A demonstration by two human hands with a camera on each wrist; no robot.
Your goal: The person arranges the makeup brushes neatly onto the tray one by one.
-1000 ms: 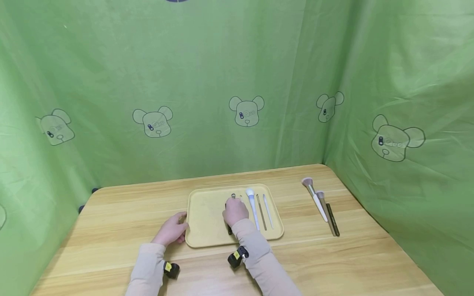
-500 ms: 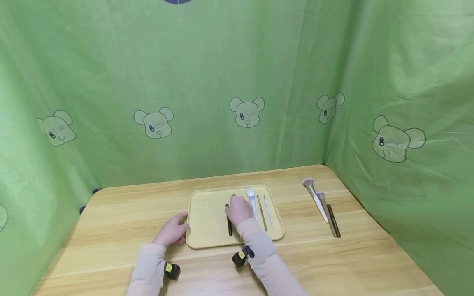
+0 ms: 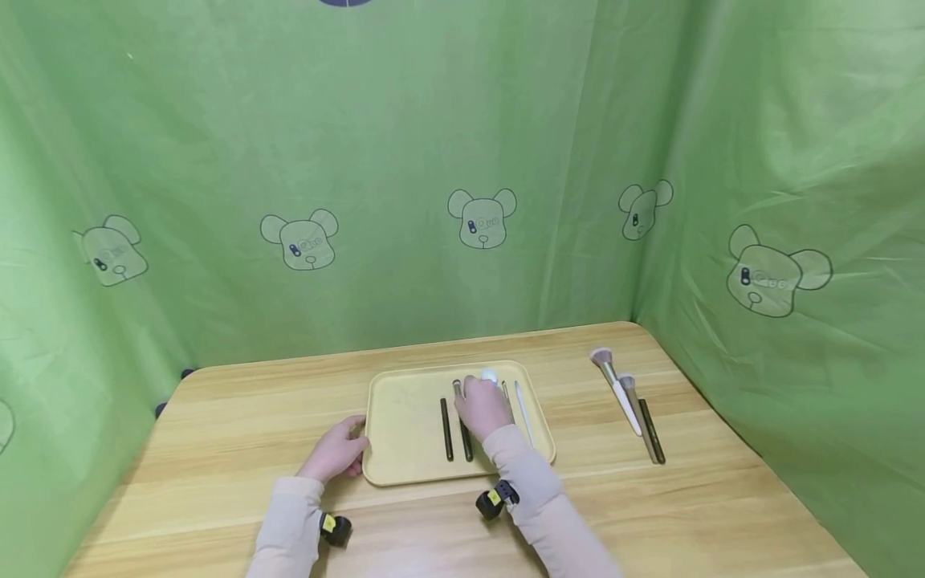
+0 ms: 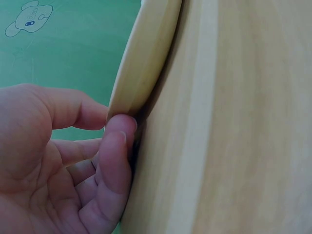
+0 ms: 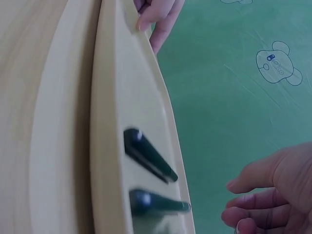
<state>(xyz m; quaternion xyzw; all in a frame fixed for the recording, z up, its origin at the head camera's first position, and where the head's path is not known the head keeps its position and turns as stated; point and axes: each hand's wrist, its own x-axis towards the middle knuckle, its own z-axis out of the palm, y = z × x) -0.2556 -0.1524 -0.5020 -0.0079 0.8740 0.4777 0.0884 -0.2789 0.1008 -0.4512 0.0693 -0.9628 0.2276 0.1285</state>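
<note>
My left hand [image 3: 336, 451] pinches the left rim of the yellow tray [image 3: 405, 470]; in the left wrist view, the thumb lies on the rim and the fingers [image 4: 117, 161] at its underside. Above the tray's right half is my right hand [image 3: 486, 407], its fingers loosely bent and holding nothing in the right wrist view. Just left of it lies a dark-handled makeup brush [image 3: 468, 445], with a slim black stick [image 3: 446, 429] beside that. The hand partly covers a pale blue brush [image 3: 489, 375] and a thin brown tool [image 3: 505, 390]. A thin pale blue stick [image 3: 523, 413] lies farther right.
Right of the tray, a white-handled makeup brush [image 3: 623, 401], a brown-handled brush [image 3: 636, 405] and a black stick [image 3: 653, 433] lie close together on the wooden table [image 3: 723, 514]. Green curtains [image 3: 390, 289] stand behind and at both sides.
My right hand has let go of the dark-handled brush and shifted right, leaving it lying beside the black stick. My left hand stays on the tray rim.
</note>
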